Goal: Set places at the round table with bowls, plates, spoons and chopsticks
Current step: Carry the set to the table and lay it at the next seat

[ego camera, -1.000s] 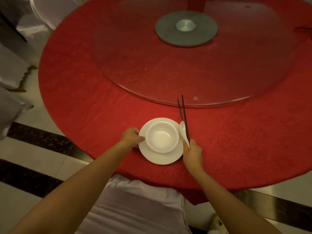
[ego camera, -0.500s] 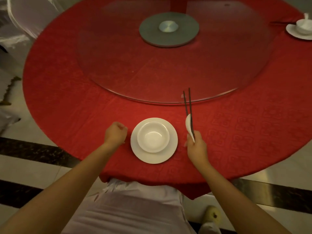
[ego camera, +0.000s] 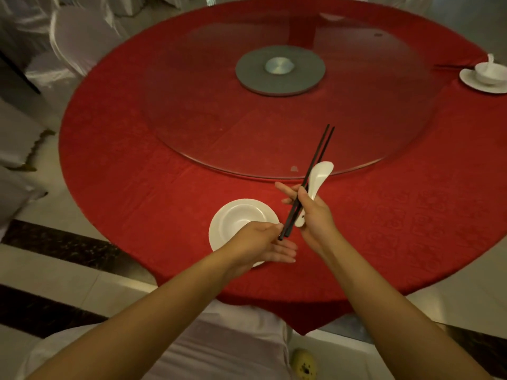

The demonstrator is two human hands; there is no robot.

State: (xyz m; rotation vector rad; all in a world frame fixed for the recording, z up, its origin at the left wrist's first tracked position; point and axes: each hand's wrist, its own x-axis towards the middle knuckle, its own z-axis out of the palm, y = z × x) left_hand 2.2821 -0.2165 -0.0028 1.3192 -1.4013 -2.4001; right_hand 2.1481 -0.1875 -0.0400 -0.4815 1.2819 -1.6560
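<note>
Your right hand (ego camera: 312,215) is closed around a pair of dark chopsticks (ego camera: 308,179) and a white spoon (ego camera: 315,185) together, held up in the air just to the right of the plate (ego camera: 219,229), with the tips pointing away toward the glass turntable (ego camera: 274,111). Your left hand (ego camera: 263,242) hovers over the near right part of the plate with its fingers mostly stretched out and nothing clasped in it — its thumb side touches the butt ends of the chopsticks, which looks like the start of squaring them up. The bowl (ego camera: 241,218) sits in the plate, partly hidden by that hand. Judging from this, the step in hand is separating the two pieces and laying them down. Tap the butt ends flush against your left palm first, so the pair lies even. Then take one item away with the left hand rather than trying to drop both from one grip — the spoon is smooth and could slip. Lay the chopsticks on the red cloth (ego camera: 137,201) just right of the plate, parallel, tips toward the turntable, and put the spoon in the bowl, as in the finished setting (ego camera: 485,75) far to the right of the plate. Keep your left wrist high so it does not nudge the bowl.
</note>
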